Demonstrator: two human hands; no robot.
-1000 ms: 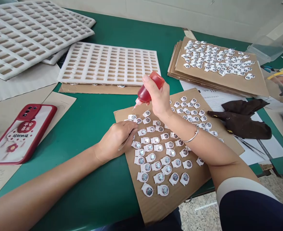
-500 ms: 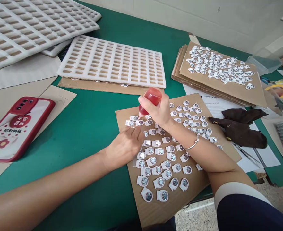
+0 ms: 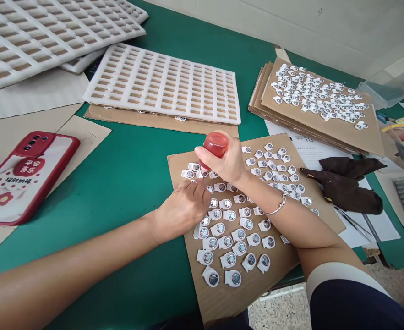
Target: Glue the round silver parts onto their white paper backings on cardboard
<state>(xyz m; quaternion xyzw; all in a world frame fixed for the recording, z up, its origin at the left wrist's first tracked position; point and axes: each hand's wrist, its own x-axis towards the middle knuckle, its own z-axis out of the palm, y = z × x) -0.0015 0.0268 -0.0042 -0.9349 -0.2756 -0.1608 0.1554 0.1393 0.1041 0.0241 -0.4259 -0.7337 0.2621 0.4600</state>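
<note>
My right hand (image 3: 229, 160) is wrapped round a small red squeeze bottle (image 3: 215, 145), tilted with its tip down over the upper left part of a cardboard sheet (image 3: 219, 302). Rows of small white tabs with shiny round metal discs (image 3: 234, 278) lie on that sheet. My left hand (image 3: 184, 208) rests on the sheet's left edge, just below the bottle tip. Its fingers are curled and pressed together; whatever they pinch is hidden behind the knuckles. The bottle tip sits near one disc piece (image 3: 202, 174), partly covered by my fingers.
White foam grid trays (image 3: 174, 87) lie at the back left, and a red-cased phone (image 3: 26, 178) is on the left. Stacked cardboard sheets (image 3: 370, 128) carry more disc pieces at the back right. Dark brown cloth pieces (image 3: 353, 185) and tweezers (image 3: 351, 220) lie on the right.
The bottle has tipped more upright, its base now turned toward me, with its tip still by the left fingers. The whole view has shifted slightly. Both hands keep nearly the same place.
</note>
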